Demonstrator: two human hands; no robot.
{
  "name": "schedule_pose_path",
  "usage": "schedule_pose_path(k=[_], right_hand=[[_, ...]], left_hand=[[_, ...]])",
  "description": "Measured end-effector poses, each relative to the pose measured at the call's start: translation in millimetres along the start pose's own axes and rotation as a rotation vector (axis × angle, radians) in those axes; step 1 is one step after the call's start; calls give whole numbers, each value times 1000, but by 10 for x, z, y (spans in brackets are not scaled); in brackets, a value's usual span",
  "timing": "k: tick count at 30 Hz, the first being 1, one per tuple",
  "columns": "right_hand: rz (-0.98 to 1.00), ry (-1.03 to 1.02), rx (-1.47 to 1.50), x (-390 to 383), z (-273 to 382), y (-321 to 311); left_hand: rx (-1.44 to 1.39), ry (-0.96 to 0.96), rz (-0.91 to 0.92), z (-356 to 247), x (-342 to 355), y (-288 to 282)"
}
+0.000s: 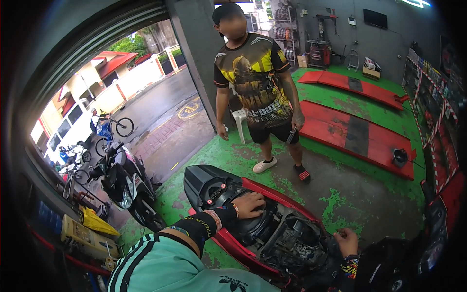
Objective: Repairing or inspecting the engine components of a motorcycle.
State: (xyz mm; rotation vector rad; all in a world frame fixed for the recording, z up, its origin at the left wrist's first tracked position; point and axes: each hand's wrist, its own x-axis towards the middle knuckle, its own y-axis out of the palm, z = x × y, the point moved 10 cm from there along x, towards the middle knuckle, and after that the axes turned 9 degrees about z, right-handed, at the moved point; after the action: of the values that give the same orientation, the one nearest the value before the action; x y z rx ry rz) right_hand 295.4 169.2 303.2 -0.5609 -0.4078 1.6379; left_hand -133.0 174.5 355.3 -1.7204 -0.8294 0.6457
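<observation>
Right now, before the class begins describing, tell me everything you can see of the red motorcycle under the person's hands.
The motorcycle has shiny red side panels and a dark, plastic-looking tail piece pointing away to the upper left. No seat covers it; black and grey, dirty-looking inner parts lie exposed. It is on the worn green floor, its wheels hidden. The person's left hand rests on its dark middle; the right hand is beside it, contact unclear.

- two red platforms [322, 119] on worn green floor [204, 155]
- dark container [400, 156] on nearer one
- scooter [125, 187] parked at doorway
- white stool [239, 116] behind standing person [248, 85]
- wall screen [375, 19]
</observation>
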Motion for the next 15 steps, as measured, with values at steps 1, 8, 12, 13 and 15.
schedule_pose_path(k=[1,8,12,13,15], right_hand=[[6,-1,7,5,10,8],[-20,-37,43,-44,141,-67],[6,-24,44,-61,173,-83],[-17,-65,31,-69,218,-107],[-64,-95,-100,-65,265,-163]], left_hand=[[3,14,31,-14,10,26],[-7,1,60,-45,22,0],[-37,-12,119,-27,64,40],[-39,-21,124,-15,74,48],[15,46,15,-89,89,-32]])
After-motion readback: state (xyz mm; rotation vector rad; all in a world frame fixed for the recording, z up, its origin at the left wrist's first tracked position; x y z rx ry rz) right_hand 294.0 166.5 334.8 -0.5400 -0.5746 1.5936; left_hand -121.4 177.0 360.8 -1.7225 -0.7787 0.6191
